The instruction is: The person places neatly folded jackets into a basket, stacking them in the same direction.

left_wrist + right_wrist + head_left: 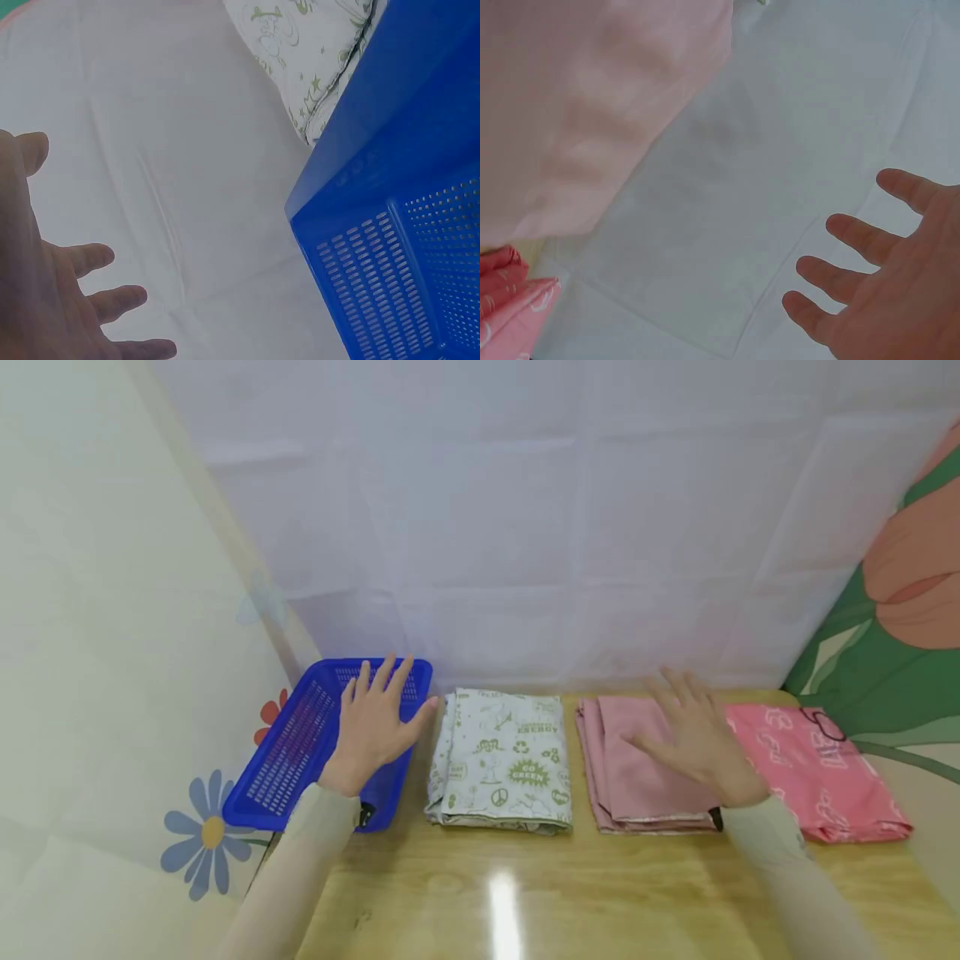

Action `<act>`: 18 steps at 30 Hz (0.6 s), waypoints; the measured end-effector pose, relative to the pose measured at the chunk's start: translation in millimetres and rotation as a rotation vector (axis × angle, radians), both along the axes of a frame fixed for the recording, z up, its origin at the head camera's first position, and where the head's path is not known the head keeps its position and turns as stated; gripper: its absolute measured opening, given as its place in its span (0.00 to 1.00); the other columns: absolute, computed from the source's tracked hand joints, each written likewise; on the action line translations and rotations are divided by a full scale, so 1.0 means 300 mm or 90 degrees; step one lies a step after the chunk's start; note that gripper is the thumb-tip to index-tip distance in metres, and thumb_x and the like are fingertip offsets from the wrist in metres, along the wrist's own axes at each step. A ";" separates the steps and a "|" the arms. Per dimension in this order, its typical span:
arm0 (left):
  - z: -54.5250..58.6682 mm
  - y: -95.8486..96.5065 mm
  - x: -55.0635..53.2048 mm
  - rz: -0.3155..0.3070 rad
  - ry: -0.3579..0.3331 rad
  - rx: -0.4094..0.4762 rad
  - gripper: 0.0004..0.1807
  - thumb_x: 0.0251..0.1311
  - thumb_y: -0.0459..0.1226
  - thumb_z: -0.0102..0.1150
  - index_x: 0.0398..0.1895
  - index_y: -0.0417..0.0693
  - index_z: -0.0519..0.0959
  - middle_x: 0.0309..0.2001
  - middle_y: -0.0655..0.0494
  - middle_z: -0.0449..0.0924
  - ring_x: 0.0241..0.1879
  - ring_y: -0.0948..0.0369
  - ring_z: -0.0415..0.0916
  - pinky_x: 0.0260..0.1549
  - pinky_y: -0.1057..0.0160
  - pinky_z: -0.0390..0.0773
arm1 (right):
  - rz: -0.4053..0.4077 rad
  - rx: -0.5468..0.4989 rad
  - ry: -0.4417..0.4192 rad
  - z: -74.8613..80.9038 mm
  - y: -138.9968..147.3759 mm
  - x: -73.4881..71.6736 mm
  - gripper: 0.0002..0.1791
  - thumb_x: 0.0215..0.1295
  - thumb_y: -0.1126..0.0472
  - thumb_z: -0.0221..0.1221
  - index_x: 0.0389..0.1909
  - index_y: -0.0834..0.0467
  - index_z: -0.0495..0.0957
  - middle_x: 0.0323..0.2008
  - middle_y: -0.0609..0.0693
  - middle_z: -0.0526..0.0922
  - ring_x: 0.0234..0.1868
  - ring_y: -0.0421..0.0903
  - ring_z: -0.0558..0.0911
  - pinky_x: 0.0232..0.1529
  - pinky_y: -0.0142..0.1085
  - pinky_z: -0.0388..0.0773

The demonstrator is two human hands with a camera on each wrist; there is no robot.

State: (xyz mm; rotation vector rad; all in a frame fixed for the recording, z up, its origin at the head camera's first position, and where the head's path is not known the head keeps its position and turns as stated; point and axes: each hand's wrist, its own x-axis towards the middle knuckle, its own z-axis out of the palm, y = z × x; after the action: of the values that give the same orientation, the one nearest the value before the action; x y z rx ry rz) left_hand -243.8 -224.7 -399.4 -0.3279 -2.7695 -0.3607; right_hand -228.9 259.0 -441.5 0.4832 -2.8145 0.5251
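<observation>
My left hand is spread above the blue plastic basket, fingers straight and holding nothing. In the left wrist view its fingers stand apart from the basket. The right hand, also spread and bare of any object, hovers over the folded dusty-pink cloth. Between the hands lies a folded white cloth with green print, including the words GO GREEN. A brighter pink folded cloth with white print is at the right, partly behind the right hand and wrist. Its edge also shows in the right wrist view.
All the cloths lie in a row on a wooden table, which has a bright light reflection. A pale sheet hangs behind it. Flower-printed fabric borders the right, and a pale flowered sheet stands at the left.
</observation>
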 end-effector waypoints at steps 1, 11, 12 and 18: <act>-0.004 0.005 0.004 -0.002 0.001 0.002 0.48 0.71 0.69 0.50 0.86 0.55 0.58 0.84 0.40 0.56 0.82 0.28 0.47 0.75 0.23 0.51 | 0.004 -0.006 0.009 -0.006 -0.007 0.001 0.52 0.70 0.34 0.63 0.86 0.53 0.54 0.85 0.65 0.49 0.83 0.76 0.48 0.75 0.80 0.43; -0.042 0.064 0.034 0.001 -0.022 0.027 0.50 0.70 0.72 0.48 0.87 0.57 0.57 0.84 0.42 0.57 0.81 0.30 0.52 0.75 0.25 0.56 | 0.013 0.012 0.065 -0.047 -0.074 0.008 0.51 0.69 0.32 0.63 0.85 0.51 0.57 0.82 0.64 0.60 0.81 0.72 0.59 0.76 0.75 0.52; -0.046 0.070 0.037 0.001 -0.026 0.031 0.50 0.70 0.72 0.47 0.87 0.57 0.56 0.84 0.42 0.56 0.81 0.30 0.52 0.75 0.26 0.56 | 0.012 0.018 0.068 -0.051 -0.081 0.009 0.51 0.70 0.32 0.62 0.85 0.50 0.57 0.82 0.63 0.60 0.81 0.71 0.59 0.76 0.74 0.53; -0.076 0.101 0.056 -0.005 -0.026 0.062 0.50 0.71 0.71 0.48 0.87 0.57 0.56 0.85 0.42 0.56 0.81 0.30 0.52 0.75 0.26 0.56 | 0.035 -0.044 0.069 -0.068 -0.123 0.010 0.50 0.69 0.39 0.66 0.85 0.51 0.56 0.83 0.64 0.59 0.80 0.70 0.60 0.75 0.75 0.55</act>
State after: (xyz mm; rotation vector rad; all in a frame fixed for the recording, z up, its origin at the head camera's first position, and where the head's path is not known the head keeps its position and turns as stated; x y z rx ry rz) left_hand -226.9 -194.5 -422.2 -0.3101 -2.7794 -0.5069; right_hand -225.9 222.1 -461.9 0.5580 -2.6769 0.5874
